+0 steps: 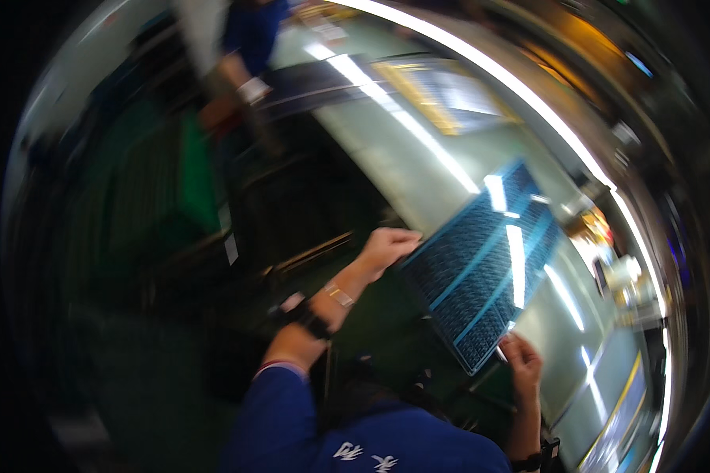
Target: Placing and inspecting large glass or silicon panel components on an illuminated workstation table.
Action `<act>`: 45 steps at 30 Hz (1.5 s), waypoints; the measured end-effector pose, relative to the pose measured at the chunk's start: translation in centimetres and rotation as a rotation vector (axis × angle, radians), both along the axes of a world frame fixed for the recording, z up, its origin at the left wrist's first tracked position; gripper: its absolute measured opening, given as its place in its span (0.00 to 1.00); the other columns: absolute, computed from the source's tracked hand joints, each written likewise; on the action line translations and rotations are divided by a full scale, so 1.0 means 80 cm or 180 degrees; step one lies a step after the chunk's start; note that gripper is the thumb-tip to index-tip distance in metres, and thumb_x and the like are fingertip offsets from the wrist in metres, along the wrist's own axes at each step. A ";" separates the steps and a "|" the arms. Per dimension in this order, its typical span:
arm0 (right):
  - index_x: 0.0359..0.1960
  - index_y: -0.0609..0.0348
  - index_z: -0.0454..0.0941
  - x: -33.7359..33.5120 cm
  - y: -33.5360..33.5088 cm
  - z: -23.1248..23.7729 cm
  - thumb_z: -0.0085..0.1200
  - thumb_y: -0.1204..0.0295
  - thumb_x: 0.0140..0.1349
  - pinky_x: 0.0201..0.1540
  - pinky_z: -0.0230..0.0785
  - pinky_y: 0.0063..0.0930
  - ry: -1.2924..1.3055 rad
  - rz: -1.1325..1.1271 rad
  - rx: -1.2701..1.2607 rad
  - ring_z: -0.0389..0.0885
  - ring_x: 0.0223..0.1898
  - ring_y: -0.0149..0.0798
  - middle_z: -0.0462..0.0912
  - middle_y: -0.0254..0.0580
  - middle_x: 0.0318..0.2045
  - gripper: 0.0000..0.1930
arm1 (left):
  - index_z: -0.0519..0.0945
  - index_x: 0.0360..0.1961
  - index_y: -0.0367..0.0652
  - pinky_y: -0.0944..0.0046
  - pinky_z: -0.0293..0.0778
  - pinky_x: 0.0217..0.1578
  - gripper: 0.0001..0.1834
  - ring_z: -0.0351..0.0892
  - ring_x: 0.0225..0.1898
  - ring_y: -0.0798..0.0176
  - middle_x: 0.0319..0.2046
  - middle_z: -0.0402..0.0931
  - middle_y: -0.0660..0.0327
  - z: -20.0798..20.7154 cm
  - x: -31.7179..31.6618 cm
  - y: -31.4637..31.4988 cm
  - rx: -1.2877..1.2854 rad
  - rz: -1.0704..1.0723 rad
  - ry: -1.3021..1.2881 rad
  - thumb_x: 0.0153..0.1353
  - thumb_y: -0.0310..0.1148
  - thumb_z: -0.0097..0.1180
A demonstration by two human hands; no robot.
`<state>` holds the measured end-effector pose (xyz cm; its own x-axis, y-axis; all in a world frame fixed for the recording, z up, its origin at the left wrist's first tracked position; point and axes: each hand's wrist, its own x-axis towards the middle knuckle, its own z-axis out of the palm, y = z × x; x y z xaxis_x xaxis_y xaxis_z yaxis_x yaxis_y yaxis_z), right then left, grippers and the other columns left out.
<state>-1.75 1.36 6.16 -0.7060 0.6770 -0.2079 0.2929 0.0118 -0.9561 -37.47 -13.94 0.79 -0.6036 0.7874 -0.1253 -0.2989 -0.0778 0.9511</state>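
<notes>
A thin rectangular circuit board panel (489,256), dark blue with lighter blue bands and a fine repeating pattern, is held tilted in front of me over the pale bench. My left hand (388,248) pinches its left corner, with thumb and fingers pressed together at the edge. At the near right edge, the fingers of my right hand (522,361) close on the panel close to its bottom corner. Bright strips of light reflect off its glossy face. Motion blur softens the view, and the panel's underside is hidden.
The pale glossy bench (363,150) runs from upper left to lower right. A yellow-edged flat frame (442,94) lies farther along it, and another yellow-edged sheet (619,410) lies at lower right. A green slotted rack (189,181) stands left. Another person (252,31) in blue works beyond.
</notes>
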 end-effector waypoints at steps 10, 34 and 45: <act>0.67 0.32 0.54 -0.162 0.149 -0.202 0.51 0.51 0.61 0.66 0.35 0.60 -0.1993 0.1875 0.3178 0.38 0.66 0.73 0.43 0.58 0.69 0.33 | 0.81 0.43 0.44 0.59 0.75 0.42 0.17 0.81 0.41 0.52 0.39 0.81 0.54 -0.352 0.175 -0.317 -0.2974 0.2437 -0.0393 0.54 0.39 0.54; 0.54 0.63 0.70 -0.117 0.192 -0.253 0.49 0.67 0.64 0.58 0.59 0.33 -0.0811 -0.0140 0.3993 0.69 0.53 0.49 0.72 0.56 0.53 0.19 | 0.71 0.45 0.33 0.48 0.74 0.42 0.16 0.78 0.41 0.42 0.38 0.77 0.41 -0.578 0.316 -0.578 -0.4830 0.5198 -0.2244 0.60 0.32 0.52; 0.52 0.63 0.72 -0.139 0.199 -0.268 0.48 0.69 0.63 0.54 0.63 0.32 -0.0781 -0.0294 0.3953 0.72 0.49 0.48 0.75 0.54 0.50 0.17 | 0.78 0.23 0.32 0.47 0.75 0.37 0.06 0.78 0.33 0.37 0.26 0.77 0.39 -0.566 0.368 -0.634 -0.5169 0.4394 -0.1048 0.46 0.25 0.53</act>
<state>-12.86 17.26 -15.29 -0.6789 0.5540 0.4818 0.5078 0.8283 -0.2369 -8.03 -64.66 -44.50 -0.3675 -0.8961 -0.2489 -0.9031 0.2799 0.3256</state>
